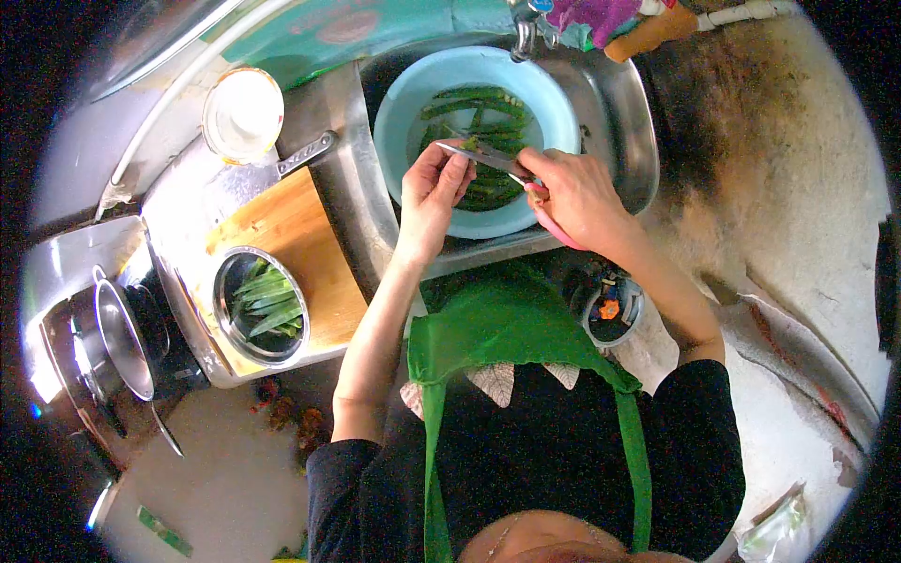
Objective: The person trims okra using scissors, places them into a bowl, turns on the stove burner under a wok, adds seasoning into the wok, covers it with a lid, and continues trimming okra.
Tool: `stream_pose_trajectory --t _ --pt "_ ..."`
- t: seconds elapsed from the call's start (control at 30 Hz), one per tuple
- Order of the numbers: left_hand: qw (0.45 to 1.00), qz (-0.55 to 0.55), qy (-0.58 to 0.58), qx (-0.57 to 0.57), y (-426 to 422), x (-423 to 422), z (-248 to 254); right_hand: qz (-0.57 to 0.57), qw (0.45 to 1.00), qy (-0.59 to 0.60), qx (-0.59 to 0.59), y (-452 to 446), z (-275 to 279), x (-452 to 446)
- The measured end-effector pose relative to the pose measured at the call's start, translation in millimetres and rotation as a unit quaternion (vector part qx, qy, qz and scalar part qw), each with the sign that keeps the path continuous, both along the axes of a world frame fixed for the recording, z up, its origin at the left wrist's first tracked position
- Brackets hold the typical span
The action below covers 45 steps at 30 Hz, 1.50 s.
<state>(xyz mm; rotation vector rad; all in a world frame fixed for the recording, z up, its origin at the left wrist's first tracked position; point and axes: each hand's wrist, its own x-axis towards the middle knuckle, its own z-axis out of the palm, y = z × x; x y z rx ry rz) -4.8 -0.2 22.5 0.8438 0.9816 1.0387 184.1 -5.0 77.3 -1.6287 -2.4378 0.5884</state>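
Over a light blue basin in the metal sink, my right hand is wrapped round pink-handled scissors, their blades pointing left. The blade tips reach my left hand, whose thumb and fingers are pinched together on a small green piece, partly hidden by the blades. Long green pods lie in water in the basin, below both hands.
A metal bowl with cut green pieces stands on a wooden cutting board at the left. Behind it are a knife and a white bowl. The faucet overhangs the basin's far rim. A pan sits far left.
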Motion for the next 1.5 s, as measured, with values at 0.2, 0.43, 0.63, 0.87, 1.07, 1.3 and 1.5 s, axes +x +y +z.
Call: stream_pose_trajectory --t 0.2,0.43,0.63,0.87,1.07,1.3,1.5 --pt "1.000 0.002 0.022 -0.005 -3 5 2 -0.011 0.999 -0.022 -0.029 -6 0 -2" --pt "0.999 -0.015 0.041 -0.030 -7 4 -15 -0.013 0.999 -0.025 -0.015 -10 -27 2" --pt "0.999 -0.039 -0.012 -0.029 -7 2 -25 -0.037 0.985 0.102 -0.132 -7 -47 13" --pt "1.000 -0.013 0.013 -0.016 -7 2 -25 -0.067 0.929 0.161 -0.326 1 -15 13" --pt "0.994 -0.023 -0.088 -0.053 -7 1 -18 -0.006 0.996 0.056 -0.069 -7 -20 10" --pt "0.985 -0.068 -0.120 -0.104 -10 -2 -10 0.030 0.998 0.009 0.053 -4 -23 10" --pt "0.965 -0.114 -0.175 -0.159 -6 -12 -12 0.037 0.999 -0.002 -0.002 1 -13 9"
